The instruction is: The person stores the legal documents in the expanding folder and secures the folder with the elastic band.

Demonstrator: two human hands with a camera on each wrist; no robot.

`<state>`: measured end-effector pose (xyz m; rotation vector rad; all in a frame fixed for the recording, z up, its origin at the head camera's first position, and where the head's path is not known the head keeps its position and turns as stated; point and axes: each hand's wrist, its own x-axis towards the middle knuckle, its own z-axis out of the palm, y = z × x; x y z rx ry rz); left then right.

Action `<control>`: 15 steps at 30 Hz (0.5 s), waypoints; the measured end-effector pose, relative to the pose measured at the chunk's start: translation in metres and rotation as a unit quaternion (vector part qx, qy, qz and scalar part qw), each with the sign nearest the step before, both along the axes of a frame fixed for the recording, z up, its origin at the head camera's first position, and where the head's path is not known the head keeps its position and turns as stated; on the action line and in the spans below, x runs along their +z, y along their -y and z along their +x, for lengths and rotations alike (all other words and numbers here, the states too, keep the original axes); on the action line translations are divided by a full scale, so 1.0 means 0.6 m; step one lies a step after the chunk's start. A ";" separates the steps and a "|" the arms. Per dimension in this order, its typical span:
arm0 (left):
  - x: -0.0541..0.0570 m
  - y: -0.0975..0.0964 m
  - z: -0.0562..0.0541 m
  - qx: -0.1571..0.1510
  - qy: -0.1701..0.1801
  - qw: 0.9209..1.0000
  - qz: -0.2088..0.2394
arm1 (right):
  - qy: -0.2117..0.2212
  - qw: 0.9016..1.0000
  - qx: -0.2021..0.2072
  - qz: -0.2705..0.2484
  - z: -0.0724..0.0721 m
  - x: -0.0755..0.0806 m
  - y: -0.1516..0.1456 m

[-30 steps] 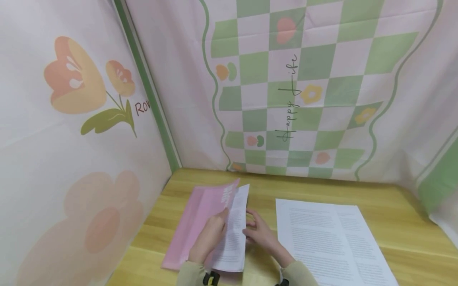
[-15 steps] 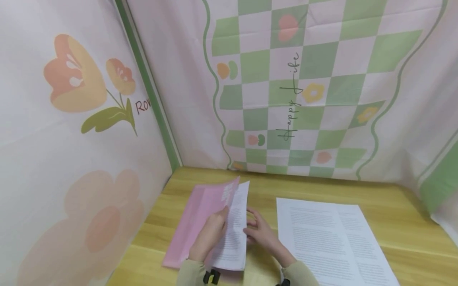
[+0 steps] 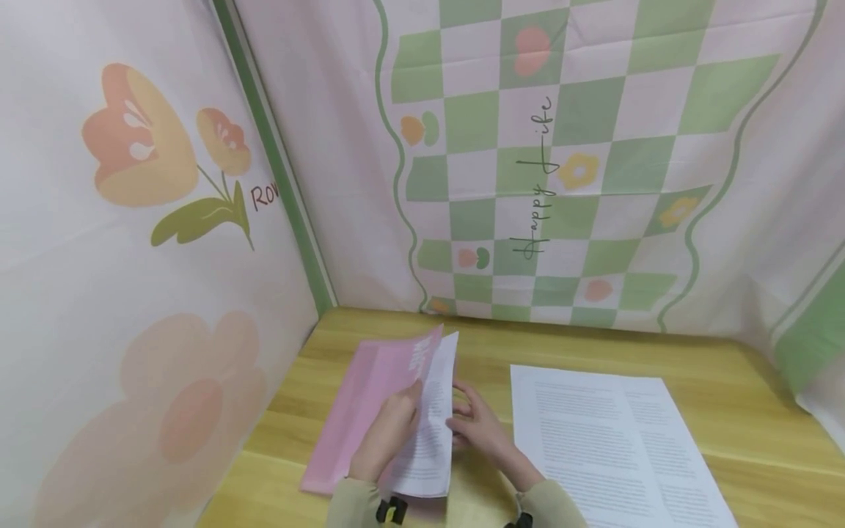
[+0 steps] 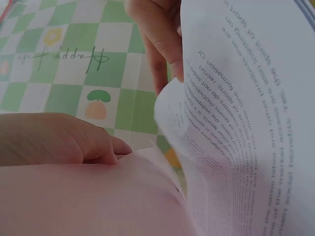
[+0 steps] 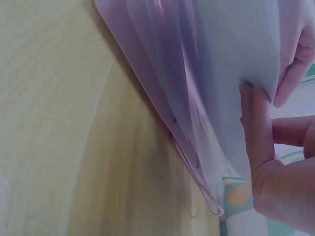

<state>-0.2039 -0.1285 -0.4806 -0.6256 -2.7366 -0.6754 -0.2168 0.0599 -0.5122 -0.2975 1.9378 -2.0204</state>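
A pink folder (image 3: 353, 407) lies on the left of the table, its cover lifted along the right side. My left hand (image 3: 391, 431) grips that cover's edge; the left wrist view shows the hand (image 4: 74, 140) with the pink cover (image 4: 93, 196) in front of it. Printed paper (image 3: 429, 447) stands partly out of the folder, bowed and tilted. At its right edge, my right hand (image 3: 485, 434) pinches the paper between thumb and fingers. The right wrist view has two fingers (image 5: 258, 128) against the paper's back (image 5: 231, 59); clear pink-tinted folder layers (image 5: 170, 73) hang beside it.
More printed paper (image 3: 587, 433) lies flat on the wooden table (image 3: 482, 352), right of my right hand. Behind the table hangs a green-and-white checked cloth (image 3: 521, 183), and a flower-printed cloth (image 3: 132, 286) stands along the left side.
The paper's edge and my right hand have shifted very slightly left. Both hands otherwise keep their holds, and the folder stays in place.
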 end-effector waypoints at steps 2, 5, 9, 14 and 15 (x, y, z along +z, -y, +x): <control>0.001 0.000 0.000 0.000 -0.010 1.000 -0.006 | 0.005 1.000 -0.009 0.010 0.002 0.000 0.000; 0.001 0.000 0.000 0.000 -0.013 1.000 -0.005 | 0.010 0.999 -0.014 0.027 0.004 0.002 0.001; 0.003 0.000 0.001 0.001 -0.004 1.000 0.002 | 0.004 0.999 0.017 0.045 0.002 0.004 0.000; 0.005 0.000 0.002 0.001 0.012 1.000 0.006 | 0.003 0.997 0.033 0.065 0.002 0.003 0.000; 0.005 0.000 0.003 0.002 0.012 1.000 0.003 | 0.003 0.997 0.030 0.068 0.002 0.002 0.001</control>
